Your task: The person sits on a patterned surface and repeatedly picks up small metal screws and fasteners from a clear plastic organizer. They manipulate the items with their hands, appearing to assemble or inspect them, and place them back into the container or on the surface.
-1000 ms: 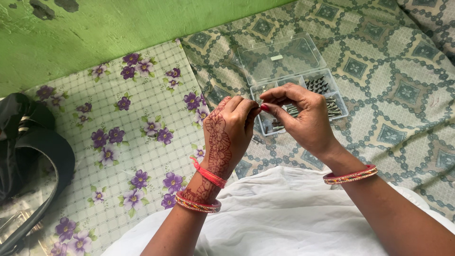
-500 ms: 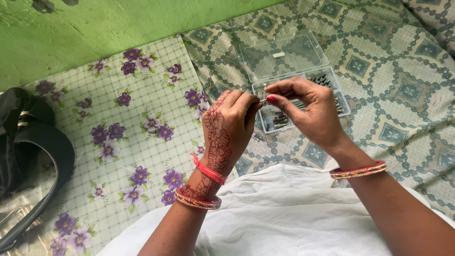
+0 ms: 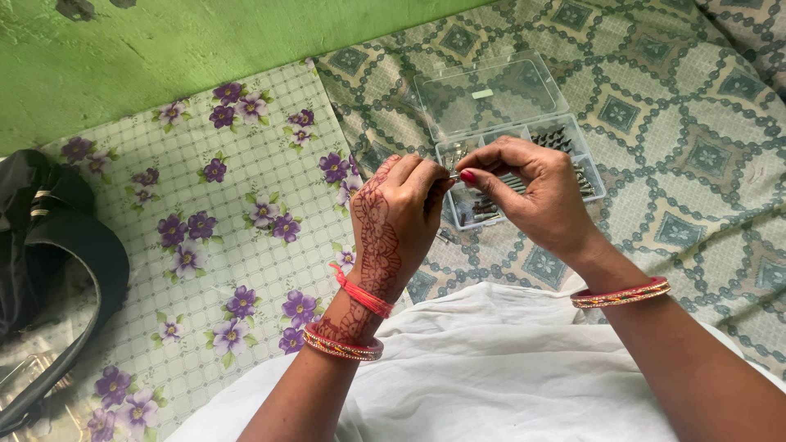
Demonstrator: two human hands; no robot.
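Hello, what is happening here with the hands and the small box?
A person pinches a tiny metal part between the left hand and the right hand, fingertips meeting just above an open clear plastic organizer box. Its compartments hold small dark metal pieces. The box lies on a patterned bedsheet.

Left hand [image 3: 397,217] and right hand [image 3: 532,192] pinch a small metal piece [image 3: 453,174] above a clear box [image 3: 524,168].

The left hand [image 3: 391,229] is wearing henna patterns, a red thread and a red-gold bangle at the wrist. The right hand [image 3: 536,200] is showing a red-painted thumbnail and matching bangles. White clothing is covering the lap.
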